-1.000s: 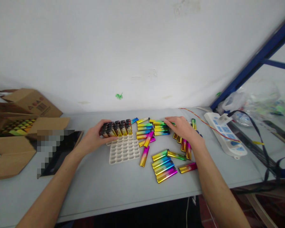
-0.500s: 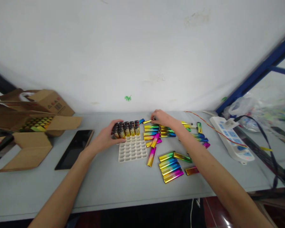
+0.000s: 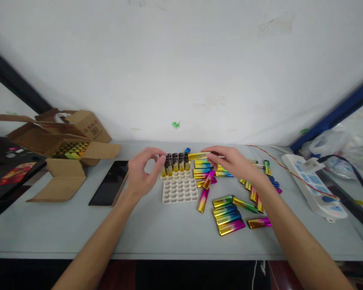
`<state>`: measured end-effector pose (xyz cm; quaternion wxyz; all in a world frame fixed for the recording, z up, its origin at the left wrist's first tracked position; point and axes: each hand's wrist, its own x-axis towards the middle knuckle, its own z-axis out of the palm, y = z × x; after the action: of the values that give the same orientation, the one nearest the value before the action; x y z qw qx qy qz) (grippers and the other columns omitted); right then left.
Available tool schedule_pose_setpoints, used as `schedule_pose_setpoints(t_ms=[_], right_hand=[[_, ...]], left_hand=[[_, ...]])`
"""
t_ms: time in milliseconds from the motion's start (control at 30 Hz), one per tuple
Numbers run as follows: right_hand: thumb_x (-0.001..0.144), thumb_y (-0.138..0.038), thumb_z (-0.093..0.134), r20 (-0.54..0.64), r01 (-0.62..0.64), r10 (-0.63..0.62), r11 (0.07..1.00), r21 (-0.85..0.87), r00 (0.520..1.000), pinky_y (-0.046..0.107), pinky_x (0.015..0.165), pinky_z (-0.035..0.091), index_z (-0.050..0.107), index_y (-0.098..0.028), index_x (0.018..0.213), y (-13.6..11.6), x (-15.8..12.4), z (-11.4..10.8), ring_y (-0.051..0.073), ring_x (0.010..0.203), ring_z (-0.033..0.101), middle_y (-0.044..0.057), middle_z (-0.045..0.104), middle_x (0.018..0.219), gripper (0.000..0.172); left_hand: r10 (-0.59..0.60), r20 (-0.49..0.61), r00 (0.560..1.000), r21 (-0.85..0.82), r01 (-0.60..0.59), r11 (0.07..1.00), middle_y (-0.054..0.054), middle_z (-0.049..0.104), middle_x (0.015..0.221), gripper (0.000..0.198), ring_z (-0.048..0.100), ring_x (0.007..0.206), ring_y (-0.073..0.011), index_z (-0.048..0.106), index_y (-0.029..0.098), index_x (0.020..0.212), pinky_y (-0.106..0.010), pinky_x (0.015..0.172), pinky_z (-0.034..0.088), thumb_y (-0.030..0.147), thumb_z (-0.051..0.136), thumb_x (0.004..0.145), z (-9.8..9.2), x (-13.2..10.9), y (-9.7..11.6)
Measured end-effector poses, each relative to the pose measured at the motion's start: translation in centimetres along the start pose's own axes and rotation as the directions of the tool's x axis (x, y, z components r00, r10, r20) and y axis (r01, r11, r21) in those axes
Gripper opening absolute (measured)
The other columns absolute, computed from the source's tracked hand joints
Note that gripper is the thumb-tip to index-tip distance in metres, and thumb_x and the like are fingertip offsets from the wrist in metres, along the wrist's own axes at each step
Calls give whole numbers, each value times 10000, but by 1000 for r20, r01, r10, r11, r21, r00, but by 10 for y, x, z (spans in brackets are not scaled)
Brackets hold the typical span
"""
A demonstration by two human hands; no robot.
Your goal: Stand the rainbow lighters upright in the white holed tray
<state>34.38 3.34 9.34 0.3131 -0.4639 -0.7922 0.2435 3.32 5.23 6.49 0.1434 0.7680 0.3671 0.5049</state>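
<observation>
- Grey counter (image 3: 157, 229) fills the view from edge to edge against a white wall, and everything sits on it.
- Over on the far left, a brown cardboard box (image 3: 48, 139) stands with its flaps thrown wide, and colourful packed lighters (image 3: 69, 149) show inside.
- Far right, a white power strip (image 3: 316, 187) lies at an angle, with cables running off it.
- Between box and tray, a black phone (image 3: 110, 183) lies flat, screen dark.
- Dead centre is the white moulded tray (image 3: 180, 191): its near rows of pockets are bare and its back rows are filled.
- Left hand (image 3: 143, 171) hovers at the tray's back left corner, fingers loosely curled in a C with nothing clasped, the fingertips just beside the filled rows.
- Right hand (image 3: 234, 163) comes in from the right above the loose pile, thumb and fingers pinched on one lighter.
- Loose rainbow lighters (image 3: 228, 215) lie scattered to the right of the tray: a neat stack near the front edge, another stack just beside the tray's back rows, and more under the right wrist.
- Standing lighters (image 3: 177, 161) line the tray's back pockets, upright, black tops up, packed shoulder to shoulder.
- And the one in play: a gold lighter (image 3: 198, 156), held roughly level in the right hand, just right of the standing rows and above the stack behind the tray.
</observation>
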Motion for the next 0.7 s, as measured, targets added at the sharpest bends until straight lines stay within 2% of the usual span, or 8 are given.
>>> schedule_pose_setpoints(t_ms=[33, 100, 200, 300, 433, 500, 600, 700], right_hand=[[1043, -447, 556, 18, -12, 11, 998, 64, 1000, 296, 699, 575, 691, -225, 1228, -8, -4, 5, 169, 735, 717, 28, 761, 877, 319], [1004, -479, 630, 27, -40, 35, 977, 208, 999, 286, 665, 576, 651, -233, 1171, -20, -9, 16, 159, 691, 710, -3, 738, 804, 297], [940, -510, 716, 18, -67, 64, 934, 351, 998, 275, 609, 555, 607, -234, 1041, -27, -9, 32, 153, 652, 694, -12, 730, 767, 314], [912, -531, 744, -67, -16, 39, 949, 314, 997, 268, 584, 502, 633, -221, 963, -26, -4, 42, 133, 612, 615, -17, 687, 717, 332], [935, -526, 719, -118, 58, -36, 980, 190, 992, 276, 602, 458, 738, -201, 921, -17, 2, 47, 137, 648, 574, 11, 696, 756, 326], [988, -516, 645, -90, 60, -43, 980, 191, 995, 283, 644, 483, 770, -202, 962, -11, 2, 44, 154, 716, 624, 40, 750, 871, 339], [1045, -516, 537, -128, 9, 9, 990, 139, 992, 284, 663, 500, 770, -197, 1069, 1, -3, 34, 169, 741, 660, 49, 766, 893, 395], [1065, -496, 497, -241, -40, 35, 999, -17, 970, 279, 628, 487, 750, -182, 1120, 12, -9, 23, 168, 690, 657, 51, 761, 851, 407]], left_hand=[[-16, 53, 998, -26, 18, 1000, -51, 719, 884, 292, 657, 811, -160, 716, 171, 926, -295, 812, 536, 362, 532, 1050, 2, -1, 8], [-77, 229, 970, -140, 111, 984, -40, 717, 823, 364, 647, 749, -147, 718, 165, 940, -274, 738, 523, 385, 463, 1080, 7, -3, 21], [-132, 482, 866, -269, 290, 919, -49, 736, 906, 350, 666, 793, -155, 723, 165, 1054, -266, 728, 532, 446, 514, 1057, 19, -5, 27], [-146, 612, 777, -384, 454, 804, -63, 727, 945, 340, 681, 822, -175, 702, 161, 1072, -283, 719, 553, 483, 637, 988, 28, -6, 24], [-118, 734, 668, -456, 615, 643, -24, 688, 773, 351, 635, 631, -136, 633, 159, 1120, -277, 630, 534, 490, 623, 1003, 33, -8, 19], [-106, 755, 648, -455, 633, 626, -32, 687, 802, 339, 635, 648, -129, 619, 160, 1076, -272, 638, 529, 491, 628, 1002, 33, -9, 17], [-149, 733, 664, -488, 665, 566, -61, 707, 954, 347, 619, 671, -116, 547, 190, 1041, -231, 562, 459, 514, 656, 980, 34, -11, 16], [-237, 699, 674, -529, 711, 463, 15, 636, 816, 372, 481, 580, -82, 498, 225, 1079, -194, 514, 338, 517, 691, 953, 38, -11, 14]])
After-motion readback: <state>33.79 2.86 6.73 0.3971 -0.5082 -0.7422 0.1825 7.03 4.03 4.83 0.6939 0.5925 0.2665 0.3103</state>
